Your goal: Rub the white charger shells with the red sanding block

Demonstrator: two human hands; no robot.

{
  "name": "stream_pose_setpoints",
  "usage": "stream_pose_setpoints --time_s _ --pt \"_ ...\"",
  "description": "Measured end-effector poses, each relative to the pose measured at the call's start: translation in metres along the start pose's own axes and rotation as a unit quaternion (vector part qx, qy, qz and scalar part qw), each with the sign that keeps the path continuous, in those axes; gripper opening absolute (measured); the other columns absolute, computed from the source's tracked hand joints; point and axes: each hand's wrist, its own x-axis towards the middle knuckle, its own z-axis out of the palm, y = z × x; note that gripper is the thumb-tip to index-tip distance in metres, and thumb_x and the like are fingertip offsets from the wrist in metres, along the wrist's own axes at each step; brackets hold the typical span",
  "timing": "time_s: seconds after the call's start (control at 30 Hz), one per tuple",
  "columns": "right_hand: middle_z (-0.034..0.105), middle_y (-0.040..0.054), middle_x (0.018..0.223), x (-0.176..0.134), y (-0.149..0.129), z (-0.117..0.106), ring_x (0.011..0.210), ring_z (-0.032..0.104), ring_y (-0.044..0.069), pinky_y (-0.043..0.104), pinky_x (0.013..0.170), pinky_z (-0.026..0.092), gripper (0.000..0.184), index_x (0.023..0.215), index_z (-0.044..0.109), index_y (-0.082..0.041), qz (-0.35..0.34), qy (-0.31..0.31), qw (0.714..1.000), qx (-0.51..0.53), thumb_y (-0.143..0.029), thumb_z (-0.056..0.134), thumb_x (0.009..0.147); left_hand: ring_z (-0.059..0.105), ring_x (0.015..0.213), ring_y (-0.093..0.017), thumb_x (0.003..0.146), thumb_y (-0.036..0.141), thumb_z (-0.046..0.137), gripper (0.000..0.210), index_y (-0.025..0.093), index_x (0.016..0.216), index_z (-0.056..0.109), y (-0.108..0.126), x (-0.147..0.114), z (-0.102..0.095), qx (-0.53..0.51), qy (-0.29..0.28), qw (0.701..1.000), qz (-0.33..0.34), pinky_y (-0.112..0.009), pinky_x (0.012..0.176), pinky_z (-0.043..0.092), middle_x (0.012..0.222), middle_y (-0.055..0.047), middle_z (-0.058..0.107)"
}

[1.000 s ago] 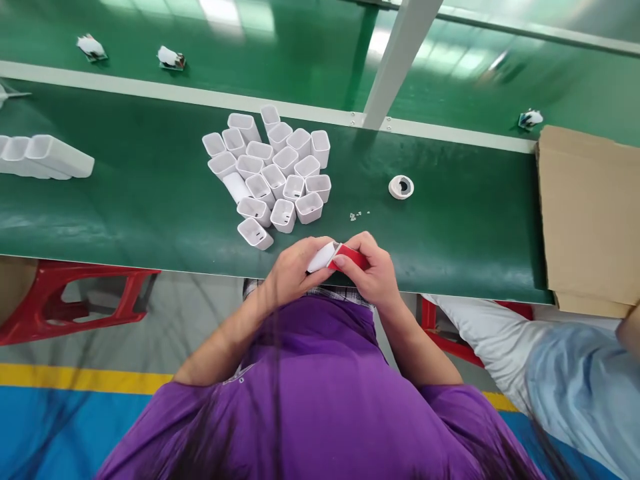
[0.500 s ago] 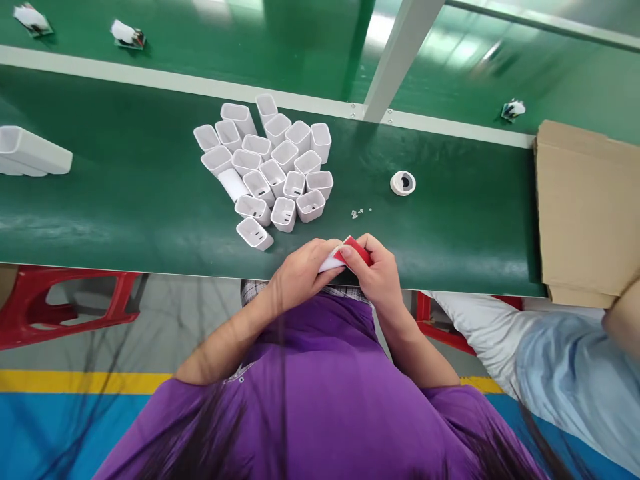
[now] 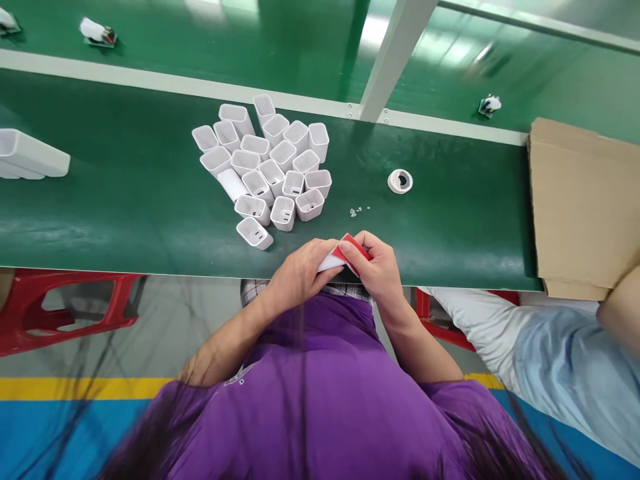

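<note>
At the bench's front edge, my left hand point(image 3: 306, 268) is closed around a white plastic housing point(image 3: 330, 262), most of which the fingers cover. My right hand point(image 3: 377, 265) pinches a flat red pad point(image 3: 356, 251) with a pale edge, its thumb lying on top. The red pad rests against the end of the white housing, and the exact contact is partly hidden by the fingers. Ahead and to the left stand several white open-topped housings point(image 3: 283, 212), grouped closely, some with small slots inside. One housing point(image 3: 233, 185) among them shows a closed face.
Tiny clear bits point(image 3: 354, 213) lie beyond my hands, near a white round roll point(image 3: 400, 181). Cardboard point(image 3: 583, 207) covers the bench's right end, beside a seated person's arm. More housings point(image 3: 37, 157) lie far left. Small circuit boards point(image 3: 100, 33) sit on the raised shelf behind.
The red pad has tilted slightly against the white housing while both hands keep nearly the same place. The view has shifted a little.
</note>
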Motion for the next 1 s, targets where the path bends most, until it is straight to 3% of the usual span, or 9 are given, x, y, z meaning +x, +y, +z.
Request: stream_pose_setpoints --time_s 0.17,0.37,0.6,0.73,0.83,1.0 --pt "0.052 -0.0052 0.058 -0.002 0.004 -0.004 0.053 0.041 0.008 0.024 0.052 0.035 0.045 0.069 0.056 -0.02 0.006 -0.049 0.998 0.048 -0.061 0.075 0.074 0.068 0.096 -0.019 0.099 0.031 0.052 0.028 0.018 0.124 0.053 -0.001 -0.001 -0.003 -0.042 0.008 0.999 -0.013 -0.03 0.084 0.055 0.108 -0.009 0.07" --pt "0.04 -0.0074 0.052 0.002 0.0 0.001 0.051 0.032 0.007 0.023 0.049 0.028 0.047 0.061 0.049 -0.02 -0.019 0.028 0.999 -0.041 -0.056 0.07 0.082 0.068 0.09 -0.02 0.098 0.032 0.052 0.031 0.017 0.126 0.053 -0.002 -0.001 0.002 0.01 0.004 1.0 0.019 -0.031 0.078 0.055 0.102 -0.009 0.07" --pt "0.056 -0.0035 0.059 0.009 0.008 -0.006 0.056 0.049 0.011 0.024 0.056 0.042 0.046 0.072 0.055 -0.023 -0.001 0.002 0.993 0.12 -0.066 0.064 0.083 0.07 0.098 -0.019 0.099 0.031 0.051 0.029 0.017 0.124 0.054 0.001 0.001 -0.007 -0.037 0.024 0.999 -0.025 -0.029 0.085 0.055 0.113 -0.009 0.071" --pt "0.059 -0.0027 0.065 0.002 0.003 -0.007 0.057 0.048 0.011 0.025 0.056 0.04 0.039 0.074 0.063 -0.022 -0.028 -0.03 0.999 0.028 -0.06 0.07 0.081 0.07 0.099 -0.019 0.099 0.031 0.051 0.029 0.017 0.124 0.054 0.0 0.001 -0.007 -0.043 0.025 0.998 -0.026 -0.028 0.087 0.055 0.113 -0.009 0.071" --pt "0.06 -0.0018 0.069 -0.001 0.0 -0.003 0.064 0.051 0.012 0.026 0.063 0.042 0.033 0.074 0.066 -0.021 -0.071 -0.005 0.995 -0.065 -0.053 0.069 0.084 0.069 0.099 -0.019 0.098 0.03 0.052 0.031 0.018 0.127 0.053 -0.002 -0.001 -0.004 -0.045 0.029 0.998 -0.02 -0.029 0.087 0.055 0.111 -0.009 0.071" --pt "0.048 -0.0046 0.06 0.003 0.0 0.007 0.059 0.044 0.01 0.025 0.059 0.037 0.039 0.062 0.052 -0.021 -0.082 0.046 0.988 -0.12 -0.047 0.063 0.089 0.069 0.089 -0.02 0.097 0.031 0.054 0.034 0.016 0.128 0.053 -0.004 -0.002 0.001 -0.028 0.021 0.999 -0.013 -0.03 0.079 0.055 0.105 -0.009 0.071"
